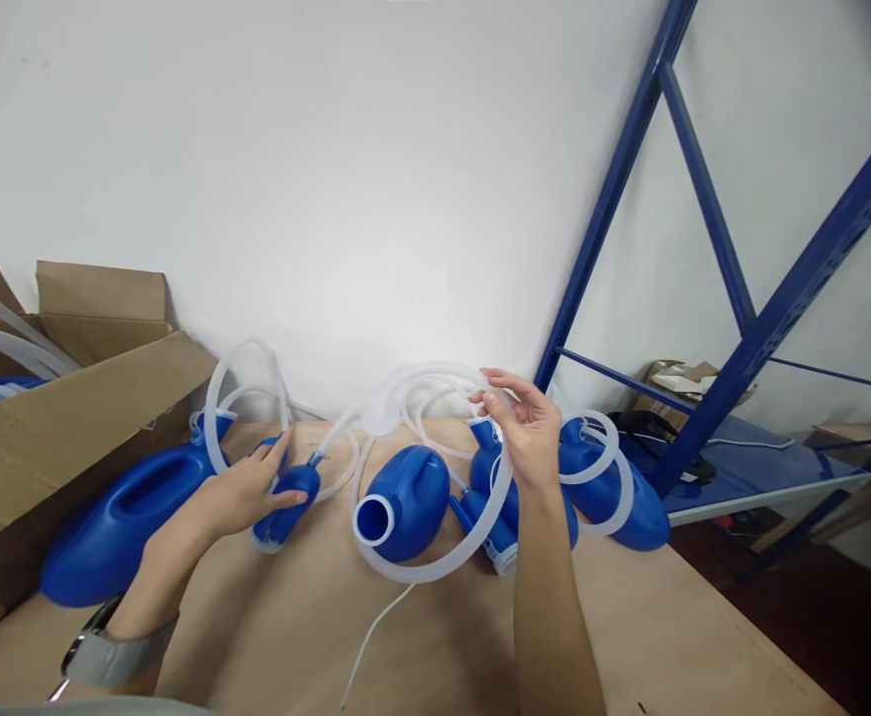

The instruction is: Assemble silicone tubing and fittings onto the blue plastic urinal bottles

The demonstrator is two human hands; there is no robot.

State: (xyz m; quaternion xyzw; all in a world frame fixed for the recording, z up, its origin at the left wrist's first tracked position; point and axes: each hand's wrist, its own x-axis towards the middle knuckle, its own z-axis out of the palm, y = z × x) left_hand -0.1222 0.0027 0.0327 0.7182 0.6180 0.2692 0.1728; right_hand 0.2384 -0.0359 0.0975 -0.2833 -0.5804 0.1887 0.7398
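Observation:
My right hand (529, 428) is closed on a translucent plastic hose (472, 542), which curves in a wide loop around a blue plastic bottle (415, 497). That bottle lies with its white-rimmed mouth facing me. My left hand (246, 492) has its fingers apart over a small blue urinal-like funnel piece (293, 507) with a clear end. The thumb rests on or just above this piece; I cannot tell which. A larger blue bottle with a handle (129, 517) lies left of that hand, a hose loop (216, 398) at its neck.
An open cardboard box (92, 428) with hoses inside stands at left. More blue bottles (625, 497) and hoses lie at right on the brown tabletop (271, 636). A thin white cord (376, 626) hangs toward me. A blue metal rack (734, 398) rises at right, before the white wall.

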